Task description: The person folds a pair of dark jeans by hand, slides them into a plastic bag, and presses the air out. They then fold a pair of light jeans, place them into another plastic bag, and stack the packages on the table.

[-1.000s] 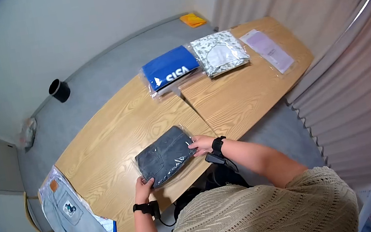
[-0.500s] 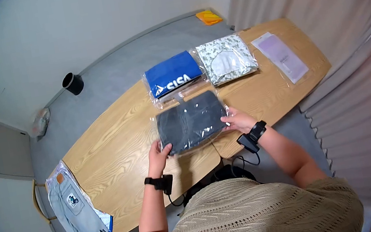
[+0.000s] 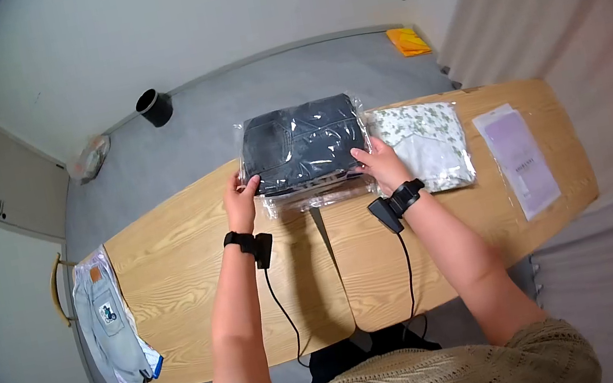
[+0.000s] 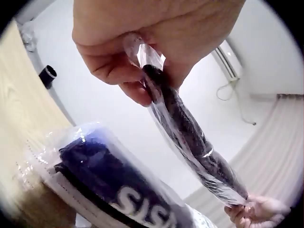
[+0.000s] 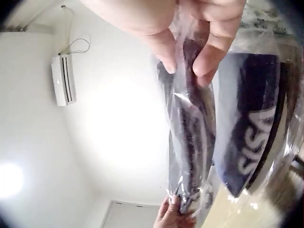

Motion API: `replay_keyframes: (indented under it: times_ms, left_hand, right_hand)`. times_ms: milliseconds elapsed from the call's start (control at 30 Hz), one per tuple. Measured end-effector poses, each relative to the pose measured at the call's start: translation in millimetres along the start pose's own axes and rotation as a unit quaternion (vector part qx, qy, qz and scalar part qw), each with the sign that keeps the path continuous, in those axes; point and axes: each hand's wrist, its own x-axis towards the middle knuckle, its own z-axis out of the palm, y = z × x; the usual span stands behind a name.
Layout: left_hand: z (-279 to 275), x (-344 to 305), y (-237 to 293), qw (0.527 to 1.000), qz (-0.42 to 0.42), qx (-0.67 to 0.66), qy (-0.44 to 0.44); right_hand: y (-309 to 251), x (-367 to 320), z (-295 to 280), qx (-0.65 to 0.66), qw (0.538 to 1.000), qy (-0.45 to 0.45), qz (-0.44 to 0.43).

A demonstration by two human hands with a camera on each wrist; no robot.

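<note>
My left hand [image 3: 240, 196] and right hand [image 3: 379, 168] each have a pinching grip on the near corners of the bagged dark garment [image 3: 304, 141], which seems light, floppy and slippery.

The dark garment [image 3: 304, 142] looks like matt denim cloth, and its clear plastic bag [image 4: 207, 154] is thin, glossy and wrinkled. The table [image 3: 177, 296] is light wood with visible grain, smooth and a little shiny. The floor [image 3: 226, 107] is grey and matt, perhaps carpet.

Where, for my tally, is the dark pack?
Head view: the dark pack, held above the blue pack at the table's far edge, left of the floral pack.
</note>
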Motion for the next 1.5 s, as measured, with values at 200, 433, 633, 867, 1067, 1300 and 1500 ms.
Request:
replay_keyframes:
  times_ms: [200,433,633,867,1067,1300,1500]
  left_hand:
    - [15,6,-65,0.995,-0.075,0.071,0.015]
    - [-57,-16,-75,0.974,-0.007,0.198,0.107]
    - [-217,-93,-65,0.917,0.024,0.369,0.151]
    - [-392,-215,-129,0.831,-0.176,0.410,0.332]
    - [-494,-280,-173,0.750,-0.284,0.400,0.444]
    - [-580,-296,-240,0.736,-0.258,0.202,0.593]
    - [-597,-260,-218,0.802,-0.190,0.101,0.558]
  right_hand:
    - [44,26,-13,-0.176,0.979,0.042,0.093]
    - [53,25,-32,-0.298,0.948,0.110,-0.006]
    - [27,-47,-64,-0.154,0.983,0.088,-0.052]
    - [14,-146,-4,-0.164,0.979,0.117,-0.041]
    - [15,-175,100,-0.175,0.981,0.041,-0.075]
    - [29,-186,177,-0.207,0.976,-0.030,-0.068]
    - [34,-190,245,-0.221,0.972,-0.051,-0.066]
